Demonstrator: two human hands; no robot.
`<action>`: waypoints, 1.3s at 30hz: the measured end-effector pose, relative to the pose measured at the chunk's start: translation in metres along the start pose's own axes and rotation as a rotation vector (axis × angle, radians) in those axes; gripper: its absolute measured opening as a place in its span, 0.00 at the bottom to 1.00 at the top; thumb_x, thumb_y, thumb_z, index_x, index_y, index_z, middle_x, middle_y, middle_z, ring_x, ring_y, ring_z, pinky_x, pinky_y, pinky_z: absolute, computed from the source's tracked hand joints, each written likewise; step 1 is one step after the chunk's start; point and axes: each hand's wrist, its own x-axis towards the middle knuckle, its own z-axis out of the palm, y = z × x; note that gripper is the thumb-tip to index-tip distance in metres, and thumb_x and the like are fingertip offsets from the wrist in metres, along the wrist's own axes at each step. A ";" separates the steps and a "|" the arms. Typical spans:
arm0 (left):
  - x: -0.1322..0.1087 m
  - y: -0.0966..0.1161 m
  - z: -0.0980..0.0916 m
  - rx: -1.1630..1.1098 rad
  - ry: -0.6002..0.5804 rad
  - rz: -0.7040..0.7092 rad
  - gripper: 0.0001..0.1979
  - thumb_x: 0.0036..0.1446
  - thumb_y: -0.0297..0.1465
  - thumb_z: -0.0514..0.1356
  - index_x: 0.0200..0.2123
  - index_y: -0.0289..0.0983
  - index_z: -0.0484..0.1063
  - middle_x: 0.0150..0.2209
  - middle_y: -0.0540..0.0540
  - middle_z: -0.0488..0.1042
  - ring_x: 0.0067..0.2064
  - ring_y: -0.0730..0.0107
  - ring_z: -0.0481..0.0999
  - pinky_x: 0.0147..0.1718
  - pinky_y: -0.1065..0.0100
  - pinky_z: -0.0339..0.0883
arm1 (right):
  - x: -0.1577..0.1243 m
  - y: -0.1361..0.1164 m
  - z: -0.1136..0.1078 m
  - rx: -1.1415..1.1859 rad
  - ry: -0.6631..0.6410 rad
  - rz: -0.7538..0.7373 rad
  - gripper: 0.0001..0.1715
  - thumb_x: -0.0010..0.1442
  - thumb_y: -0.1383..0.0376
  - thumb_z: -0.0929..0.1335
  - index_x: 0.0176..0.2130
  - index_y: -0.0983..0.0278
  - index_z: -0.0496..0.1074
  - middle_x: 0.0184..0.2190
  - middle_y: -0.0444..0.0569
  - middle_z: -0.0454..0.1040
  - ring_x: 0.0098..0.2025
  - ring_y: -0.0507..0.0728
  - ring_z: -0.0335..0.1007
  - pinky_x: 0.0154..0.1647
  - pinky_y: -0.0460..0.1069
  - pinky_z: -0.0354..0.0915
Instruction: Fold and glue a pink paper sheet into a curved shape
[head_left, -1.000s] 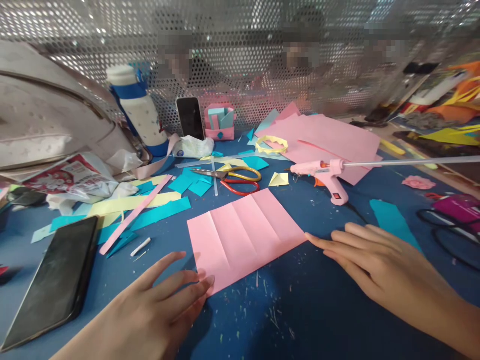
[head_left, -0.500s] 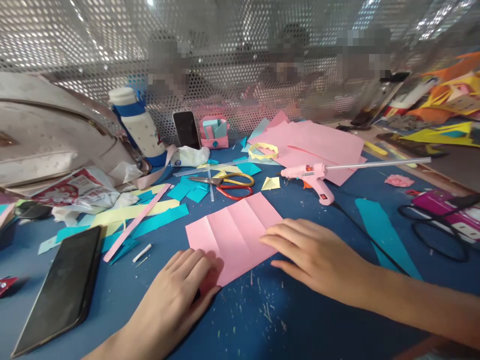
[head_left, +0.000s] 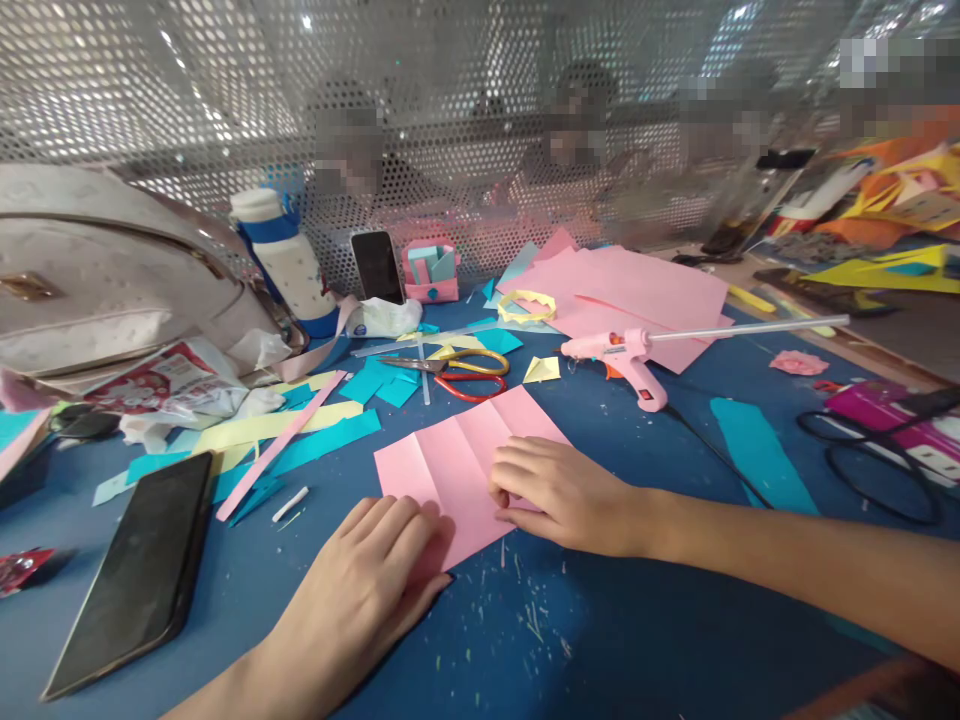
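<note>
A sheet of pink paper (head_left: 465, 460) with several parallel creases lies flat on the blue table. My left hand (head_left: 367, 565) holds down its near left corner, fingers bent over the sheet and thumb along the near edge. On the right half rests my right hand (head_left: 559, 495), its fingers bent and a gap showing between them and the thumb. What lies beneath the left fingers is hidden. Just beyond the sheet are scissors (head_left: 472, 375) with one yellow and one red handle, and a small folded yellow paper (head_left: 541, 370). A pink glue gun (head_left: 637, 360) lies to the right.
Left are a phone (head_left: 135, 570), paper strips (head_left: 281, 445), a backpack (head_left: 90, 270) and a bottle (head_left: 289, 265). More pink sheets (head_left: 637, 280) lie at the back before a perforated metal panel (head_left: 465, 90). A black cord (head_left: 720, 460) and purple power strip (head_left: 892, 420) are right.
My right hand has slid left across the pink paper, and its stretched fingers have bent. My left hand stays at the near left corner. The view has shifted slightly.
</note>
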 end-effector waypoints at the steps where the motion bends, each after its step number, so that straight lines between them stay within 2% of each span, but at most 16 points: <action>1: 0.001 0.001 0.000 0.065 0.053 0.059 0.10 0.66 0.29 0.55 0.49 0.33 0.67 0.40 0.42 0.74 0.37 0.60 0.74 0.34 0.59 0.69 | 0.000 0.000 0.001 -0.012 0.012 -0.017 0.09 0.67 0.62 0.64 0.35 0.65 0.67 0.34 0.47 0.69 0.38 0.54 0.61 0.41 0.49 0.59; 4: 0.003 0.005 -0.001 0.199 0.198 0.197 0.09 0.63 0.23 0.57 0.46 0.30 0.71 0.34 0.42 0.76 0.34 0.60 0.75 0.32 0.61 0.69 | -0.002 0.000 0.003 -0.097 0.076 -0.108 0.14 0.67 0.56 0.64 0.39 0.65 0.69 0.36 0.48 0.71 0.39 0.55 0.63 0.42 0.50 0.60; 6: 0.004 0.008 -0.003 0.242 0.234 0.248 0.08 0.62 0.20 0.56 0.43 0.28 0.72 0.30 0.43 0.75 0.31 0.61 0.75 0.30 0.62 0.68 | -0.004 -0.001 0.005 -0.175 0.118 -0.174 0.18 0.67 0.53 0.64 0.41 0.65 0.71 0.37 0.49 0.73 0.40 0.55 0.64 0.41 0.50 0.60; 8: 0.003 0.010 -0.004 0.273 0.236 0.266 0.08 0.62 0.19 0.55 0.42 0.27 0.73 0.27 0.44 0.74 0.29 0.63 0.74 0.28 0.63 0.68 | -0.005 -0.002 0.006 -0.248 0.159 -0.221 0.17 0.68 0.55 0.64 0.41 0.65 0.72 0.36 0.48 0.74 0.39 0.54 0.65 0.40 0.50 0.59; 12: 0.009 0.009 -0.004 0.231 0.208 0.188 0.09 0.65 0.22 0.52 0.38 0.31 0.73 0.26 0.46 0.72 0.27 0.67 0.71 0.25 0.66 0.65 | -0.005 -0.009 0.006 -0.318 0.229 -0.260 0.13 0.69 0.65 0.62 0.38 0.63 0.74 0.33 0.45 0.75 0.36 0.54 0.65 0.37 0.49 0.58; 16: 0.024 0.008 -0.006 0.116 0.220 0.097 0.11 0.66 0.24 0.53 0.36 0.34 0.74 0.26 0.47 0.72 0.28 0.69 0.71 0.27 0.68 0.62 | 0.005 -0.018 0.000 -0.178 0.232 -0.161 0.10 0.67 0.65 0.64 0.34 0.64 0.72 0.30 0.45 0.73 0.35 0.53 0.65 0.34 0.48 0.58; 19: 0.034 0.012 -0.015 0.075 0.284 0.070 0.11 0.65 0.24 0.54 0.31 0.36 0.73 0.26 0.48 0.71 0.29 0.69 0.69 0.29 0.67 0.59 | 0.012 -0.028 -0.011 -0.071 0.261 -0.100 0.07 0.64 0.68 0.65 0.32 0.64 0.70 0.30 0.44 0.72 0.33 0.52 0.64 0.33 0.47 0.57; 22: 0.030 0.020 -0.030 0.067 0.302 0.071 0.12 0.64 0.24 0.54 0.28 0.36 0.70 0.25 0.49 0.69 0.27 0.69 0.64 0.28 0.65 0.55 | 0.007 -0.036 -0.025 -0.058 0.299 -0.157 0.09 0.65 0.68 0.63 0.32 0.64 0.68 0.30 0.45 0.71 0.32 0.52 0.62 0.32 0.48 0.56; 24: 0.019 0.026 -0.040 0.073 0.311 0.100 0.11 0.63 0.22 0.54 0.29 0.36 0.70 0.24 0.49 0.68 0.27 0.68 0.62 0.27 0.64 0.52 | -0.003 -0.038 -0.031 -0.073 0.321 -0.186 0.10 0.66 0.68 0.62 0.32 0.64 0.67 0.29 0.45 0.69 0.31 0.52 0.60 0.33 0.48 0.56; 27: -0.001 0.029 -0.051 0.077 0.351 0.115 0.09 0.60 0.19 0.56 0.31 0.36 0.70 0.24 0.49 0.67 0.26 0.68 0.60 0.26 0.64 0.51 | -0.021 -0.033 -0.034 -0.066 0.337 -0.148 0.11 0.65 0.71 0.61 0.32 0.64 0.67 0.28 0.45 0.67 0.31 0.52 0.58 0.33 0.48 0.55; 31: -0.019 0.025 -0.061 0.062 0.387 0.071 0.09 0.59 0.17 0.57 0.34 0.36 0.70 0.25 0.50 0.69 0.28 0.69 0.64 0.29 0.65 0.56 | -0.034 -0.024 -0.032 -0.075 0.332 -0.096 0.11 0.66 0.70 0.61 0.32 0.64 0.68 0.28 0.45 0.67 0.30 0.52 0.58 0.33 0.48 0.54; 34: -0.016 0.026 -0.061 0.059 0.342 0.038 0.04 0.64 0.25 0.58 0.42 0.36 0.72 0.35 0.47 0.76 0.35 0.67 0.71 0.36 0.63 0.61 | -0.029 -0.027 -0.031 -0.137 0.308 -0.169 0.10 0.65 0.71 0.62 0.33 0.64 0.69 0.29 0.45 0.69 0.32 0.52 0.61 0.33 0.49 0.55; 37: -0.003 0.032 -0.051 0.145 0.275 0.080 0.18 0.67 0.41 0.55 0.51 0.34 0.70 0.41 0.44 0.78 0.40 0.62 0.74 0.42 0.58 0.61 | -0.019 -0.037 -0.031 -0.228 0.306 -0.281 0.10 0.65 0.70 0.62 0.33 0.65 0.70 0.30 0.46 0.72 0.33 0.54 0.62 0.34 0.50 0.55; 39: 0.007 0.036 -0.044 0.227 0.298 0.153 0.15 0.69 0.37 0.53 0.48 0.32 0.72 0.38 0.45 0.80 0.38 0.61 0.75 0.44 0.56 0.61 | -0.013 -0.043 -0.033 -0.262 0.315 -0.322 0.11 0.65 0.70 0.62 0.33 0.65 0.71 0.30 0.47 0.72 0.34 0.54 0.62 0.34 0.50 0.55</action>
